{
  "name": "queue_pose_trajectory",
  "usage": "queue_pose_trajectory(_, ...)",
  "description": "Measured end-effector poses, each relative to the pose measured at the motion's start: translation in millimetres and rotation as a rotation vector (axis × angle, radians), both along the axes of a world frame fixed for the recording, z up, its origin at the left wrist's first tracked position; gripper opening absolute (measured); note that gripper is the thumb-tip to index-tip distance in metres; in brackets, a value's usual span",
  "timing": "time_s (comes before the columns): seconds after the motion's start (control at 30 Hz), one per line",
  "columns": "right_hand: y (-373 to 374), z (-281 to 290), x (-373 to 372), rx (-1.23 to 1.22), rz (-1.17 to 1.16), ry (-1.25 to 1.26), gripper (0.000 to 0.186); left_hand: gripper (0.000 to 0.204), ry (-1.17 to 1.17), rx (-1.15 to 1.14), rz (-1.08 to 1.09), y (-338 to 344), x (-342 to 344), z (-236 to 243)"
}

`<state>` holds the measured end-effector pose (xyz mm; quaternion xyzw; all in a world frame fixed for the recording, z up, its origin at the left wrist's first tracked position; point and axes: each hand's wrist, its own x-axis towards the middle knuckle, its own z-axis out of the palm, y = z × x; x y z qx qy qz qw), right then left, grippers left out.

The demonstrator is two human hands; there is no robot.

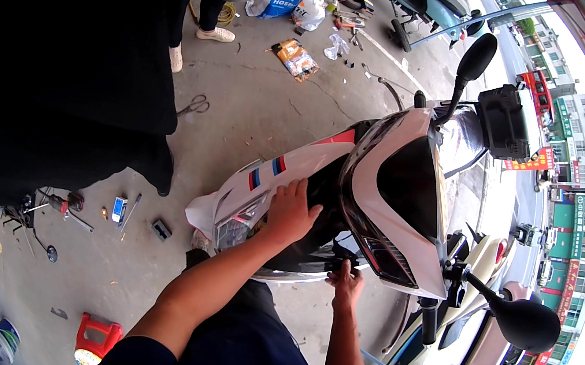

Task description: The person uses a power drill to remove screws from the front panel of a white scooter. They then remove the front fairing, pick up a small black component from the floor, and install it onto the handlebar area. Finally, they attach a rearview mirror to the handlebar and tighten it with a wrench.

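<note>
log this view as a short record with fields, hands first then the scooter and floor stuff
left hand: spread on the scooter's front, beside the striped white panel
right hand: at a black part below the front light; grip unclear
scooter: white and black, two black mirrors
floor, left: scissors, red stool
floor, top: plastic bags
nearby person: pale shoes
</note>
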<state>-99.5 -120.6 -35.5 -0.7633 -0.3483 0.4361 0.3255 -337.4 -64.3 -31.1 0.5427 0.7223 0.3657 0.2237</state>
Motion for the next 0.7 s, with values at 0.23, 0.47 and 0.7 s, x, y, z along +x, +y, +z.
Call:
queue_pose_trajectory(0.23,5,-1,-7,-0.078,0.034,-0.053,0.042,0.07,0.044,0.015,-0.086,-2,-2,3)
queue_pose_trajectory(0.47,26,12,-1,-0.07,0.215,-0.151,0.032,0.072,0.067,-0.022,-0.123,16,0,6)
queue_pose_trajectory(0.7,21,-10,1,-0.004,0.277,-0.319,0.034,0.088,-0.035,-0.048,-0.222,-79,-25,-34)
